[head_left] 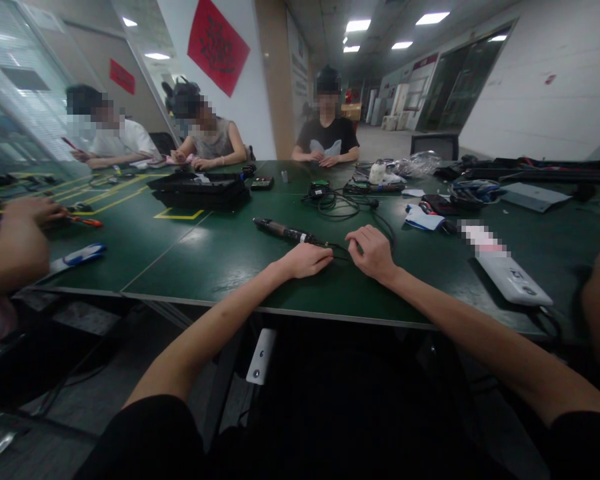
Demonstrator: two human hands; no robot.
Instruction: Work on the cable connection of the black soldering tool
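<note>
On the green table, my left hand [310,260] rests palm down near the table's front edge. Its fingers are curled together, and anything under them is hidden. Just beyond it lies a dark pen-shaped electric screwdriver [283,231], whose thin cable [339,248] runs rightward between my hands. My right hand [373,252] sits on its outer edge a short way to the right, fingers loosely bent, thumb apart, with nothing visible in it. A loop of black cable [340,208] lies behind it.
A black tray [200,190] stands at the back left, with a circuit board [263,183] beside it. To the right are a white power-bank-like device [517,277] and gloves [475,192]. Co-workers sit across the table and on both sides; a screwdriver [86,221] lies by the left one.
</note>
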